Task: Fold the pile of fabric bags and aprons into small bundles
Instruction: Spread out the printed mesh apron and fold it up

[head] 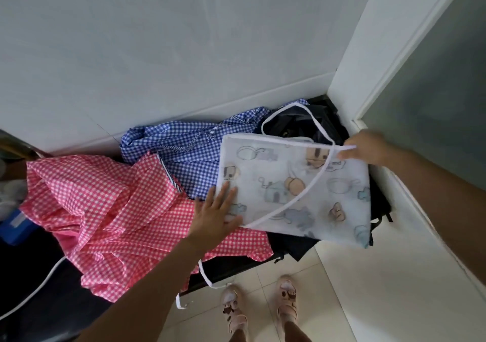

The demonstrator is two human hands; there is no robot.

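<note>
While the L hand (215, 210) lies flat w/ fingers straight and slightly spread on the lower-left edge of the cartoon-print bag (294, 173), I see the R hand (365, 148) pinching that bag's white trim at its far right corner. The bag is thin & white and lies roughly flat on top of the pile at the right end of the dark desk (65, 302). Its white strap (289, 204) runs diagonally across its face. The pink gingham apron (105, 204) lies crumpled to the left, partly under the L hand and hanging over the desk's front edge. The blue gingham apron (181, 144) is bunched behind it by the wall, one edge under the bag. Black fabric (297, 123) fills the corner behind & beneath the bag. A white tie (202, 270) dangles off the desk front. Below that are the tiled floor (368, 289) and feet in pink slippers (286, 299).
</note>
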